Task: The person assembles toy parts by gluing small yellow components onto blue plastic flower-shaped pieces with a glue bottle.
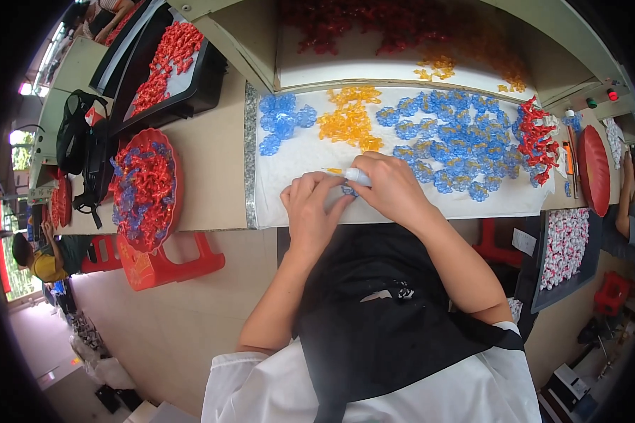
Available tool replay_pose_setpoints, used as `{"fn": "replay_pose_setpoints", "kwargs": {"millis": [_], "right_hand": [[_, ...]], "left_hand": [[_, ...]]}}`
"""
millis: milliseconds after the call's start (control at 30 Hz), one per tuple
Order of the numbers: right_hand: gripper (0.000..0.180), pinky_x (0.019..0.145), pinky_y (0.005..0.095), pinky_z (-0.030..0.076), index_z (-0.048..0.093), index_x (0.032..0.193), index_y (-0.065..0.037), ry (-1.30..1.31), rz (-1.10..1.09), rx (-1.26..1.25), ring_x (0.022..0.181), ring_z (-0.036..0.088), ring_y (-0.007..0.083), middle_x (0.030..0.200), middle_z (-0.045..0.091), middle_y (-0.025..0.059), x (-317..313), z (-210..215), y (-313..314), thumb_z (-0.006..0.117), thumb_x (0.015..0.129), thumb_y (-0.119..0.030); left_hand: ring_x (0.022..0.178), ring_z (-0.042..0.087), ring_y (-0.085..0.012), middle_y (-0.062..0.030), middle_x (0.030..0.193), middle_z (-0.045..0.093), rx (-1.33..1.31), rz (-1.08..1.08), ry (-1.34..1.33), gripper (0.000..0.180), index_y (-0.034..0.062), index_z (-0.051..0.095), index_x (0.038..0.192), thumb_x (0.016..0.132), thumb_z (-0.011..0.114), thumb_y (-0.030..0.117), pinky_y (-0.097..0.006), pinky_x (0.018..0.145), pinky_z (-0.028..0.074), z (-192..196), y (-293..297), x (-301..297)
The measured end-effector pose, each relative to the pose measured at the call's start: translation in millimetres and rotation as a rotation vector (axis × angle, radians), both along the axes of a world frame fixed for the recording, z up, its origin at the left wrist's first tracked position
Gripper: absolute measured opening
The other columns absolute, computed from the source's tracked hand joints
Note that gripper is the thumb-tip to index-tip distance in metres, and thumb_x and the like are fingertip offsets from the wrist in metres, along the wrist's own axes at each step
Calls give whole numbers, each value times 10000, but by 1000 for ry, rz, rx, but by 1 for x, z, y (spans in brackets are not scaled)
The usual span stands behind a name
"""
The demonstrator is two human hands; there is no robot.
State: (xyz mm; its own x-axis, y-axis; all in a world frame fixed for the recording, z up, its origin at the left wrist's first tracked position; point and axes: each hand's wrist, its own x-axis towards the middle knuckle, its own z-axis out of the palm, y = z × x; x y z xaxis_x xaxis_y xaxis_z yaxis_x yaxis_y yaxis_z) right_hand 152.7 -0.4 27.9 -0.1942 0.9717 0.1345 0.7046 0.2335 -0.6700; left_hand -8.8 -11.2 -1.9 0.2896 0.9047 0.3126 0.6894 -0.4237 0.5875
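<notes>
My right hand (pixel 394 182) is closed around a small white squeeze bottle (pixel 358 176), tilted over my left fingers. A thin orange-yellow tip (pixel 334 170) shows past the bottle; whether it is a nozzle or a loose piece I cannot tell. My left hand (pixel 310 211) pinches a small clear blue plastic piece (pixel 348 190) just below the bottle, partly hidden by fingers. Behind my hands lie a pile of clear orange plastic pieces (pixel 351 116) and a smaller blue pile (pixel 281 121). Rows of blue pieces with orange centres (pixel 458 137) spread to the right.
White sheeting (pixel 289 162) covers the bench top. Red plastic pieces (pixel 538 141) lie at its right end, near a red scalloped tray (pixel 594 169). On the left stand a red dish (pixel 176 204) of red and purple pieces and a black tray (pixel 208 88). A shelf (pixel 254 42) overhangs the back.
</notes>
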Motion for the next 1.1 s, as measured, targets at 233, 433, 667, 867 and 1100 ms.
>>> {"fn": "replay_pose_setpoints", "kwargs": {"millis": [233,433,667,867,1100], "right_hand": [[136,674,421,477,579,772,6,-41,20,-10,781,600,350,815,608,168,-3,0,5,658,694,-74],[139,674,396,479,591,820,-15,131,-109,131,782,600,338,816,610,155,0,5,-7,663,711,-63],[145,672,276,471,611,907,-23,538,-513,129,757,621,161,816,641,77,59,14,-46,670,778,-51],[142,657,234,449,612,918,-8,496,-556,204,731,579,116,835,630,70,75,16,-68,661,784,-17],[140,656,239,451,610,916,-7,523,-561,153,737,584,122,849,629,70,82,11,-65,657,784,-12]], "left_hand": [[907,508,-199,-25,914,555,28,-5,-12,315,97,639,938,649,756,140,-344,803,307,3,1,0],[898,517,-209,-39,911,559,66,5,11,318,88,626,950,659,748,128,-346,807,312,2,0,1],[870,530,-220,-48,904,588,263,-84,-10,282,76,625,952,697,728,139,-345,798,332,32,73,47],[847,540,-211,-66,869,637,182,-131,64,257,67,634,959,732,709,158,-334,779,349,13,127,97],[867,541,-200,-39,882,651,239,-134,123,200,63,649,928,744,691,128,-336,785,350,11,128,90]]}}
